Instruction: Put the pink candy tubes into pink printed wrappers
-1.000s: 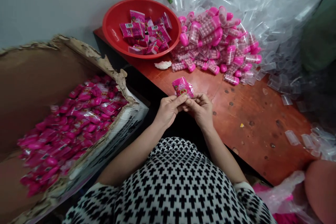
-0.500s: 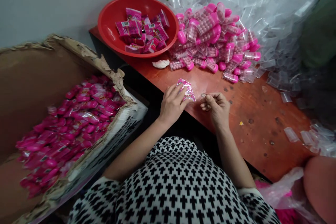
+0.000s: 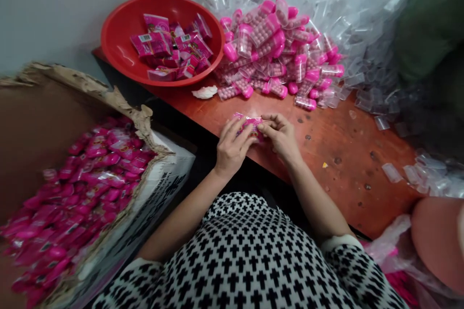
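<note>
A small shiny pink candy packet is at the near edge of the brown table, between my two hands; whether it is one packet or a few stacked is not clear. My left hand is curved over its left part, fingers on top and thumb at the near side. My right hand pinches at its right end with thumb and forefinger, the other fingers curled. Anything thin between these fingertips is too small to make out.
A red basin of pink packets stands at the back left. Beside it are a heap of pink-capped tubes and clear plastic cups. A torn carton of pink packets stands at left. A white scrap lies near the basin.
My right hand has moved left, from apart with a tiny thin thing at its fingertips, to the packet's right end. My left hand stays on the packet. The view has shifted right.
</note>
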{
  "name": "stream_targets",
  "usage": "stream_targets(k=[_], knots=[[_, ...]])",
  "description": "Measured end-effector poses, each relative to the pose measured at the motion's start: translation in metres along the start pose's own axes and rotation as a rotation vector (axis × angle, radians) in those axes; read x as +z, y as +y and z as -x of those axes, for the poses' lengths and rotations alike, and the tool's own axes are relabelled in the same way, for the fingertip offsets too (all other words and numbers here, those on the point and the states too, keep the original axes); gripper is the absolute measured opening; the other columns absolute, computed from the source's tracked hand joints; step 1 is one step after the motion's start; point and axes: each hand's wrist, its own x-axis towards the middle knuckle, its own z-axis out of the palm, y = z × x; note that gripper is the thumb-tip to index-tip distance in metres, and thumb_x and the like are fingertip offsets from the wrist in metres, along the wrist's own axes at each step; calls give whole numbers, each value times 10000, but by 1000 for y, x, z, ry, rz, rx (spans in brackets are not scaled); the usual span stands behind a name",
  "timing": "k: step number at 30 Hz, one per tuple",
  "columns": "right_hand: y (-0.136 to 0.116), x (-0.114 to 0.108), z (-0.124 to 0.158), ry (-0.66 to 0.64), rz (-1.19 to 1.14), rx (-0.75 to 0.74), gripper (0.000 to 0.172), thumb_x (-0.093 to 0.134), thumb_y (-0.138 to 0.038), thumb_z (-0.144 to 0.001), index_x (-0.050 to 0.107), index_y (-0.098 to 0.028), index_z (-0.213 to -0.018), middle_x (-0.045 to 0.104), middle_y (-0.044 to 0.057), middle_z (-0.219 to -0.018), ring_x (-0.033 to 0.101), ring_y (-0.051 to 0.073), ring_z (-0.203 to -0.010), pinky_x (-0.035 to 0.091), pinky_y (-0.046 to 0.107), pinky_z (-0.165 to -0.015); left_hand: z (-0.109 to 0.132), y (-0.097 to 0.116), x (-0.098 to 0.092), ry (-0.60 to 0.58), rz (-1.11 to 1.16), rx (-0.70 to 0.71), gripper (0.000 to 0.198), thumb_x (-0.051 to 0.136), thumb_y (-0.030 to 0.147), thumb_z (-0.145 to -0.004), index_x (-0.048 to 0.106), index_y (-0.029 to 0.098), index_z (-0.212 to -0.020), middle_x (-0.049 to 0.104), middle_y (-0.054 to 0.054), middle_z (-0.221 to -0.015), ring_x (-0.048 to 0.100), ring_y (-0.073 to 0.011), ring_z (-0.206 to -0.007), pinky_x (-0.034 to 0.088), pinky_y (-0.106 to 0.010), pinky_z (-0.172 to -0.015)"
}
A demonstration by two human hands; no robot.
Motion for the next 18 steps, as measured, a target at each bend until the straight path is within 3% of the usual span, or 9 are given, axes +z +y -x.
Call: stream_targets(k=[3, 5, 7, 9, 10, 13, 15, 18], knots=[[-9, 4, -3, -35, -34, -13, 410, 807, -367, -610, 574, -197, -901, 616, -75, -615, 550, 81, -527, 465, 213, -535, -6, 13, -8, 16, 415, -419, 463, 741, 433, -734, 686, 206, -1134, 671, -106, -1205, 622, -257, -1129, 478, -400, -1002], [-14, 5, -3, -128, 16, -12, 403, 794, -375, -620, 573, -195, -905, 617, -68, -628, 552, 88, -534, 466, 222, -540, -10, 18, -10, -53, 704, -685, 397, 744, 456, -721, 731, 164, -989, 723, -98, -1025, 688, -221, -931, 556, -354, -854], [-18, 2, -5, -209, 140, -24, 367, 760, -391, -663, 578, -193, -912, 620, -55, -647, 563, 103, -557, 470, 236, -555, -13, 21, -10, -124, 861, -847, 344, 798, 430, -656, 741, 122, -799, 724, -79, -834, 688, -174, -744, 580, -300, -716], [-21, -7, -11, -185, 361, -82, 294, 686, -405, -749, 591, -188, -923, 636, -26, -683, 593, 131, -614, 483, 263, -598, -14, 22, -9, -114, 897, -922, 329, 860, 375, -563, 718, 102, -678, 698, -55, -717, 662, -139, -639, 573, -256, -633], [-24, -14, -16, -110, 513, -125, 261, 636, -404, -797, 600, -187, -936, 652, -1, -725, 612, 153, -669, 494, 288, -642, -14, 23, -8, -91, 897, -942, 325, 877, 352, -530, 705, 98, -638, 681, -43, -673, 650, -128, -607, 567, -241, -609], [-29, -42, -37, 258, 1012, -233, 277, 524, -391, -887, 621, -179, -1036, 676, 107, -985, 623, 249, -923, 493, 414, -814, -13, 23, -8, -5, 909, -985, 323, 899, 302, -476, 673, 92, -575, 643, -17, -593, 632, -112, -564, 559, -219, -578], [-28, -61, -51, 398, 1239, -243, 330, 514, -382, -897, 615, -157, -1117, 612, 181, -1186, 568, 319, -1079, 459, 499, -891, -13, 23, -9, 52, 945, -1012, 329, 907, 276, -453, 664, 89, -571, 638, -13, -583, 629, -108, -560, 559, -213, -577], [-16, -82, -57, 329, 1366, -330, 309, 499, -325, -905, 634, -124, -1098, 596, 200, -1243, 515, 333, -1172, 396, 536, -996, -15, 23, -12, 140, 1029, -1059, 340, 910, 267, -457, 663, 90, -608, 655, -16, -610, 623, -101, -557, 559, -209, -567]])
